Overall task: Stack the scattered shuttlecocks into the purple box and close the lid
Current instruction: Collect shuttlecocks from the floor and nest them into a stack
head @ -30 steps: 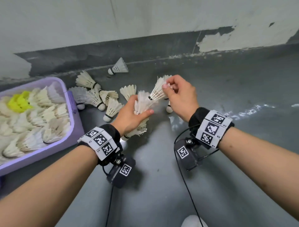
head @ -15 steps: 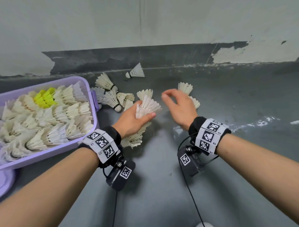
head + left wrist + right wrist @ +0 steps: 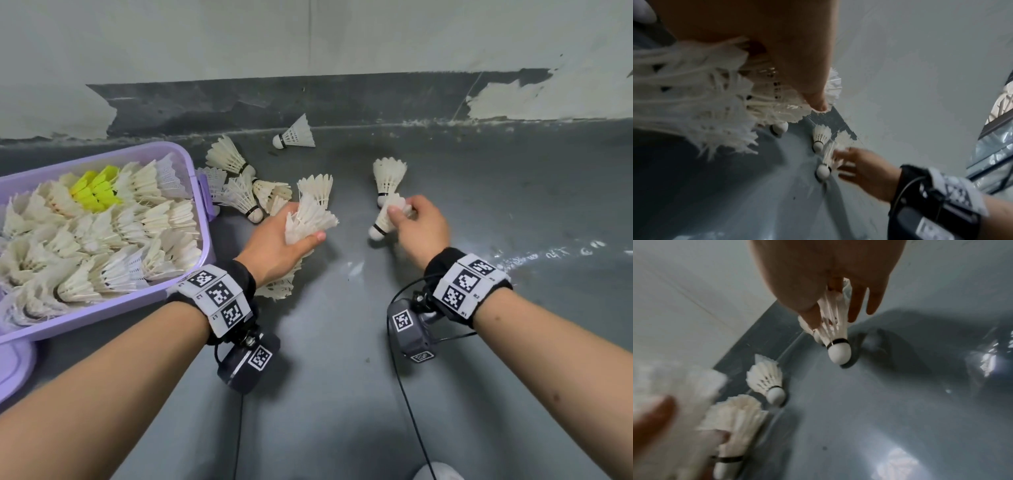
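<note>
The open purple box [image 3: 205,240] at the left is filled with white shuttlecocks and a few yellow ones [image 3: 94,188]. My left hand [image 3: 279,240] grips a nested stack of white shuttlecocks [image 3: 308,219], whose lower end pokes out below the wrist. My right hand [image 3: 416,228] pinches the feathers of a single white shuttlecock [image 3: 385,216] with its cork near the floor; the same shuttlecock [image 3: 835,331] shows in the right wrist view. Another shuttlecock [image 3: 388,176] lies just beyond it.
Several loose shuttlecocks [image 3: 246,192] lie in a cluster beside the box, and one [image 3: 296,135] lies by the wall base. The purple lid [image 3: 13,363] lies at the lower left. The grey floor [image 3: 342,377] meets a wall [image 3: 308,41] close behind.
My right hand let go of the shuttlecock it added to the stack, reached right and took hold of another on the floor. The view shifted right.
</note>
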Tool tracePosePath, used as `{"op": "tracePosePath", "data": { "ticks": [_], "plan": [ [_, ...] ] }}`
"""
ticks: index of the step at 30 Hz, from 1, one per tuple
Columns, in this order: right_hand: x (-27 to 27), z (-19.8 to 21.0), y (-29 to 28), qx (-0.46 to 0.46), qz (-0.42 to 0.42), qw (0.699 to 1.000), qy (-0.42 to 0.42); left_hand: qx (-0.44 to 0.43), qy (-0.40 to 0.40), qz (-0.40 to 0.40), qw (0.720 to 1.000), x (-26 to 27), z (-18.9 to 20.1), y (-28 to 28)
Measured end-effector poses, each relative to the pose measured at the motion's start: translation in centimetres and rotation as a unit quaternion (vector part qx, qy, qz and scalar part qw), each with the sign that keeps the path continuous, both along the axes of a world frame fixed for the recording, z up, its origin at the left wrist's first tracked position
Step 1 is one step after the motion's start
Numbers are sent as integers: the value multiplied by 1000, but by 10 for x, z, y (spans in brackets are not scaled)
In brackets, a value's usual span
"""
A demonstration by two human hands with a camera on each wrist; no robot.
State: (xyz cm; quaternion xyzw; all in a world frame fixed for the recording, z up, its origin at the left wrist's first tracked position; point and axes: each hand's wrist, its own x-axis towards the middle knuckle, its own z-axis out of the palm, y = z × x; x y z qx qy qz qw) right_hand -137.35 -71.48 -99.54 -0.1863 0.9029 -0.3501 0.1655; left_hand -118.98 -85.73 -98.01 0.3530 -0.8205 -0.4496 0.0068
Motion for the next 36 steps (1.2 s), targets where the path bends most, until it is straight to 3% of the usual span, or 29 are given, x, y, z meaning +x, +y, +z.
{"op": "tracePosePath", "data": {
  "ticks": [3,5,8,14,18,23,25,28,31,36],
  "plan": [
    [13,21,-15,-124,41,991,-20,-2,-18,-37,999,0,-8,2],
    [26,32,-25,-155,90,983,-50,10,-17,-42,999,-2,-10,4],
    [43,35,-32,-141,164,972,-89,21,4,-27,999,-3,-7,6],
    [51,31,-34,-117,190,962,-160,36,26,-36,998,2,-2,2],
    [56,37,-36,-71,261,957,-104,25,33,-14,999,5,-7,5],
    [36,34,-50,-93,170,979,54,35,59,42,997,8,-14,2],
    [18,23,-58,-23,177,979,95,32,65,62,995,10,-16,-3],
    [2,4,-65,125,221,963,86,30,63,85,994,14,-21,-10],
    [-4,-15,-63,195,249,946,78,37,63,97,993,15,-24,-13],
    [-2,-25,-55,127,196,963,137,44,58,87,994,12,-26,-10]
  ]
}}
